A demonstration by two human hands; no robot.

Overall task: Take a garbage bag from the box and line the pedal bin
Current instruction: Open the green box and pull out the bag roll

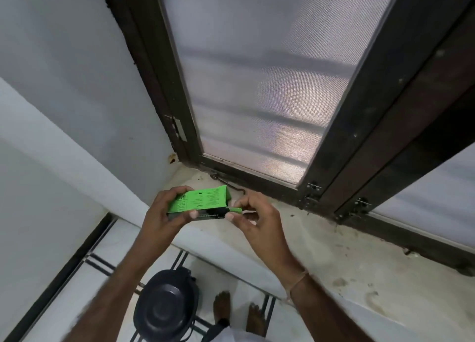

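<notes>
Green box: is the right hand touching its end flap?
Touching. The head view shows the right hand pinching the end flap of the green box between thumb and finger.

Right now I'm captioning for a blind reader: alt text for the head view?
Two hands hold a green box over a windowsill; the right hand pinches its end flap, the left hand grips it. A closed black bin stands below.

Both bare forearms reach forward and up. The left hand [164, 209] wraps its curled fingers around the green box [199, 201]; the right hand [253, 213] pinches the box's end flap [234, 210] between thumb and forefinger.
</notes>
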